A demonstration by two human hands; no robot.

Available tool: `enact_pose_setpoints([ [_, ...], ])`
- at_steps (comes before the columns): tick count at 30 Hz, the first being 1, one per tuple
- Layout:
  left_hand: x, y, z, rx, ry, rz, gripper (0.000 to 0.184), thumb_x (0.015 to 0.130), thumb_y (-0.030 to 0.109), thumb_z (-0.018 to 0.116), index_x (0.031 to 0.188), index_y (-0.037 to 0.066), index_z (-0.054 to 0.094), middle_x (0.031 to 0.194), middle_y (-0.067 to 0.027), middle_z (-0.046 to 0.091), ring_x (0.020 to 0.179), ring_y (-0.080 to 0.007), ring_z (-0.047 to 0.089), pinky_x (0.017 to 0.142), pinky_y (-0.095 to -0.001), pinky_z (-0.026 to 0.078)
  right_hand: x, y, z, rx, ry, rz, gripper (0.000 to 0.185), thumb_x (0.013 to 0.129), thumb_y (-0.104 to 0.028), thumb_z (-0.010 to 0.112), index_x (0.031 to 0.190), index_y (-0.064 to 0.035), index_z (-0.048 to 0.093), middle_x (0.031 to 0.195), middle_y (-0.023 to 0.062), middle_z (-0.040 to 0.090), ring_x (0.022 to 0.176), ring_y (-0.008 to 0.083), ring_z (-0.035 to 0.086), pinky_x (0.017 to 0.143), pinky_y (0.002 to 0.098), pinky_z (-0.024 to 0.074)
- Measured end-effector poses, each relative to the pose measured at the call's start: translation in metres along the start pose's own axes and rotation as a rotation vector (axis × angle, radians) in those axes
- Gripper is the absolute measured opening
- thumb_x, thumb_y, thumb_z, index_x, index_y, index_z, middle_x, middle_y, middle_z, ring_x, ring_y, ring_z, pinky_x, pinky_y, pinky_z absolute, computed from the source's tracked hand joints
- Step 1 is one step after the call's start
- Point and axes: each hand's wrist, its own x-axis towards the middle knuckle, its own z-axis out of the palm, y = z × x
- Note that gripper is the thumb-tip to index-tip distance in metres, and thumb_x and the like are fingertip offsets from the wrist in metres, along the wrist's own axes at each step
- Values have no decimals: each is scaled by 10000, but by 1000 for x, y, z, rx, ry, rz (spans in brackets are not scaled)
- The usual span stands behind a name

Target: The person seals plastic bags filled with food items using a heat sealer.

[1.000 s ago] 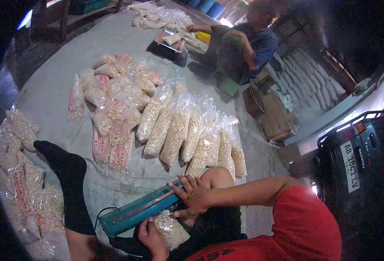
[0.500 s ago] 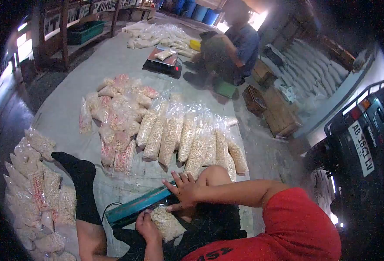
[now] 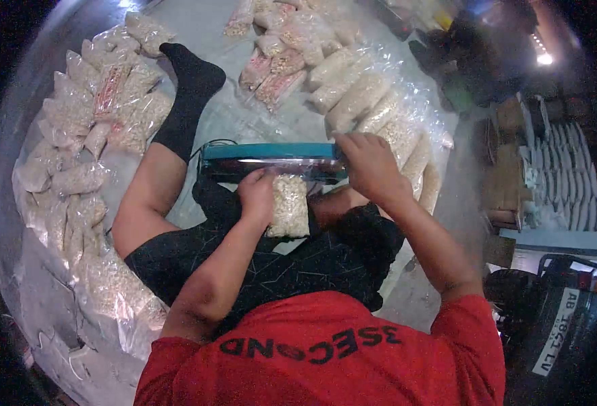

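Observation:
A long teal sealing device (image 3: 271, 151) lies across in front of my lap. Its upper arm is raised a little above the base, with clear plastic between them. My left hand (image 3: 256, 196) is closed on the upper left edge of a small clear bag of pale pieces (image 3: 290, 206), whose top reaches the device. The bag hangs down over my lap. My right hand (image 3: 369, 166) is curled over the right end of the teal arm, fingers bent around it.
Filled bags (image 3: 75, 135) are heaped along the left side. Red-printed bags (image 3: 288, 34) and a row of tall filled bags (image 3: 363, 98) lie ahead. Another person (image 3: 494, 47) sits at the upper right. Boxes (image 3: 505, 176) and a vehicle (image 3: 555, 325) stand at the right.
My view has tilted down towards my lap. My right hand has gone from lying spread on the device to curling over its right end. My left hand still holds the bag.

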Motion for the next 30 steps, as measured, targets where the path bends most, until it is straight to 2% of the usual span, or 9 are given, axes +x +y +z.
enact_pose_setpoints([
  [5, -1, 7, 3, -139, -104, -65, 147, 936, 109, 673, 1033, -2, 680, 935, -91, 711, 815, -206, 669, 764, -361, 551, -29, -28, -19, -111, 255, 102, 721, 805, -220, 760, 1431, -56, 444, 1361, 214, 529, 1289, 388, 494, 1119, 505, 354],
  [7, -3, 8, 5, -81, -39, -42, 198, 954, 130, 651, 1052, -38, 685, 931, -83, 709, 823, -155, 645, 782, -309, 518, -49, -42, 9, 116, 666, 389, 839, 803, -278, 806, 1458, -4, 359, 1410, 280, 456, 1350, 404, 429, 1155, 497, 308],
  [11, -2, 2, 5, -35, -73, 19, 184, 960, 131, 646, 1031, -31, 697, 946, -78, 715, 822, -148, 641, 783, -305, 513, -104, -71, 76, 543, 631, 654, 893, 836, -345, 801, 1463, 44, 297, 1426, 328, 416, 1335, 426, 441, 1144, 482, 331],
  [18, -44, 31, 20, 331, -143, 206, 185, 967, 157, 662, 1020, -6, 732, 949, -64, 745, 827, -142, 665, 787, -294, 530, -135, -91, 98, 909, 194, 566, 824, 888, -180, 776, 1503, 9, 262, 1302, 192, 597, 1232, 282, 587, 1066, 404, 461],
  [21, -59, 26, 17, 325, -214, 269, 222, 972, 202, 657, 1014, 0, 739, 945, -64, 747, 846, -140, 665, 802, -304, 529, -126, -90, 68, 951, 109, 609, 801, 877, -347, 769, 1467, 8, 361, 1358, 267, 548, 1240, 410, 570, 1072, 446, 446],
  [23, -71, 31, 14, 546, -223, 292, 229, 982, 204, 639, 1041, -1, 721, 933, -57, 734, 831, -127, 646, 813, -299, 514, -115, -81, 35, 849, -299, 528, 733, 868, -309, 777, 1438, -8, 427, 1408, 278, 503, 1292, 430, 523, 1090, 449, 432],
  [24, -67, 22, 9, 655, -220, 457, 239, 970, 221, 648, 1057, 13, 727, 946, -82, 745, 850, -162, 669, 844, -327, 522, -105, -75, 9, 824, -237, 536, 733, 868, -309, 777, 1438, -8, 427, 1408, 278, 503, 1292, 430, 523, 1090, 449, 432],
  [26, -78, 33, 12, 721, -233, 463, 263, 962, 250, 655, 1034, 9, 732, 952, -99, 750, 884, -180, 687, 842, -340, 534, -88, -59, -55, 266, 540, 116, 727, 876, -272, 776, 1464, -52, 410, 1482, 268, 434, 1343, 432, 472, 1101, 500, 403],
  [30, -95, 45, 26, 668, -322, 465, 186, 950, 170, 675, 994, -2, 732, 940, -83, 752, 874, -146, 673, 840, -313, 526, -35, 37, -179, -546, 1526, -212, 729, 859, -356, 773, 1475, -177, 429, 1528, 220, 377, 1395, 422, 415, 1118, 623, 336],
])
